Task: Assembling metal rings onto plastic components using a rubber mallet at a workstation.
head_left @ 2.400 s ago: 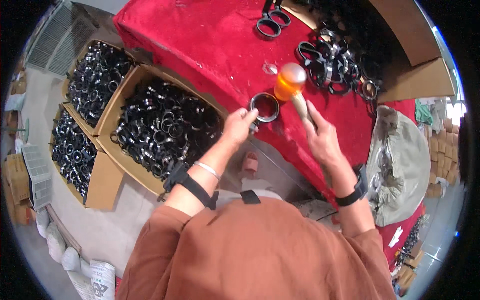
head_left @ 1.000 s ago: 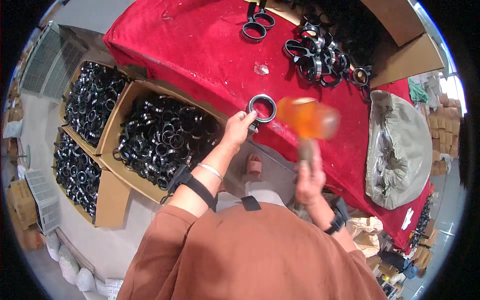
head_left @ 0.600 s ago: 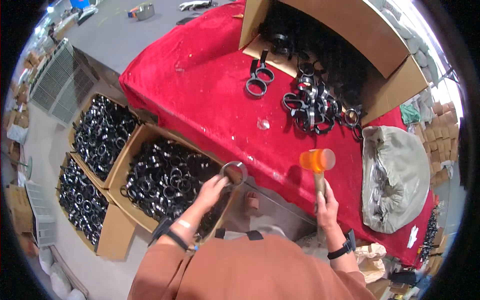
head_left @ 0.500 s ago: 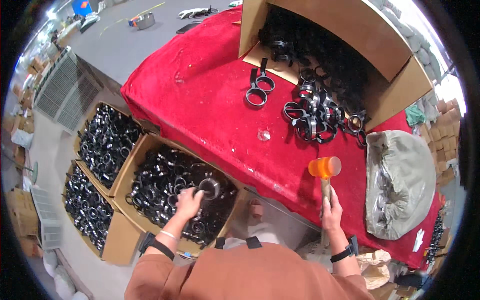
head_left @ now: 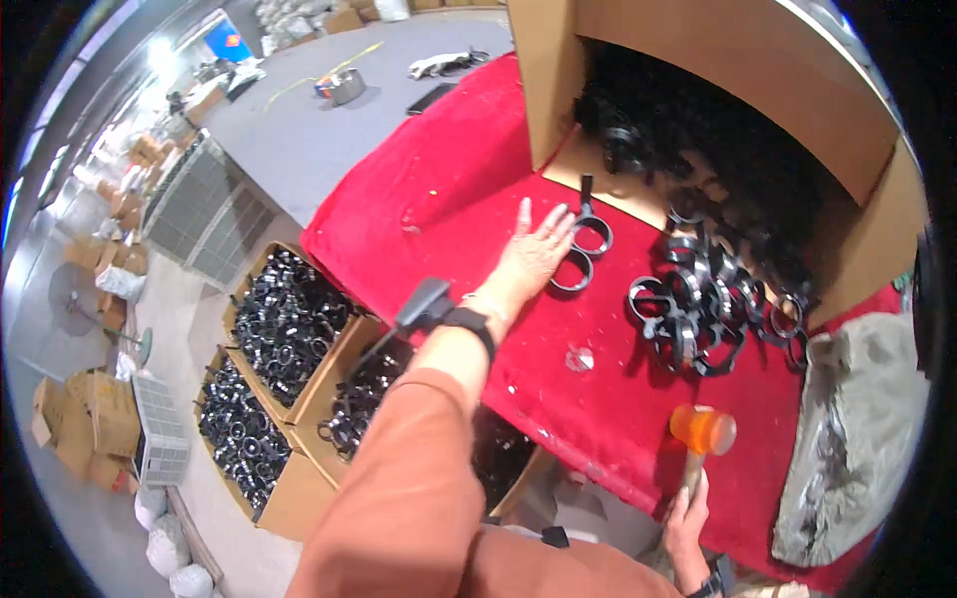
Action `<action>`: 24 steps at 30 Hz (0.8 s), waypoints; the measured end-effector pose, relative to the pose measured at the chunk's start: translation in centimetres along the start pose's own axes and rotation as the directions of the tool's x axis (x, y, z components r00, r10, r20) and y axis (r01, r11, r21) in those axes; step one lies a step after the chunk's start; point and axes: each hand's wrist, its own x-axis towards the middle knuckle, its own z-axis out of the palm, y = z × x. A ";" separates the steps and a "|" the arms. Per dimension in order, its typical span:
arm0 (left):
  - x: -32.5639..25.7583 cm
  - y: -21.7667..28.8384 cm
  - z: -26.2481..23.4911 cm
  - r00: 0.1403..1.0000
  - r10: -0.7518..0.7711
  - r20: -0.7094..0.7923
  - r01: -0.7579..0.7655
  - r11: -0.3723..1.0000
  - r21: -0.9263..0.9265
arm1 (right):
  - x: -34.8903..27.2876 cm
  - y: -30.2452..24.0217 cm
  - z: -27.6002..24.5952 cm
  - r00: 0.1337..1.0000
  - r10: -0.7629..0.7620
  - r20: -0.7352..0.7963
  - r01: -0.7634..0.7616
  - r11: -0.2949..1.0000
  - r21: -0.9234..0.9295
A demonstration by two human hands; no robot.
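Note:
My left hand (head_left: 536, 249) reaches over the red cloth, its fingers spread and nothing in its grasp. Its fingertips are beside two black rings with flat tabs: the farther ring (head_left: 592, 236) shows its tab, while the nearer ring (head_left: 572, 271) is partly covered by the hand. Whether the fingers touch them I cannot tell. In my right hand (head_left: 686, 518), low over the front edge of the cloth, is the wooden handle of a mallet with an orange head (head_left: 703, 431). A heap of similar black rings (head_left: 688, 309) lies to the right of my left hand.
A large cardboard box (head_left: 847, 140) on its side at the back spills black parts. A grey-green sack (head_left: 847, 439) lies at right. Cartons of black rings (head_left: 284, 329) stand on the floor at left, one (head_left: 339, 439) partly behind my left arm. A clear scrap (head_left: 579, 359) lies on the red cloth (head_left: 449, 209).
My left hand has left the floor carton, let go of the black ring it held there, and moved up over the table to the two rings. My right hand still grips the mallet.

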 end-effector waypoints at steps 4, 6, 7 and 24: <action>1.5 -0.1 0.1 0.991 -0.036 0.129 0.060 0.981 -0.185 | -0.3 -1.4 0.2 1.000 0.001 -0.025 0.004 0.981 0.194; 1.2 -0.1 -1.5 0.958 -0.014 0.285 0.092 0.960 -0.264 | 0.4 1.3 0.8 0.994 -0.097 -0.053 0.104 0.984 0.143; 0.8 0.3 -3.5 0.941 0.014 0.339 0.100 0.943 -0.317 | 0.5 1.5 0.7 0.995 -0.092 -0.050 0.099 0.982 0.160; -18.7 18.4 -14.8 0.612 0.071 0.788 0.686 -0.544 -0.484 | 0.7 1.9 0.5 0.984 -0.160 -0.082 0.169 0.978 0.122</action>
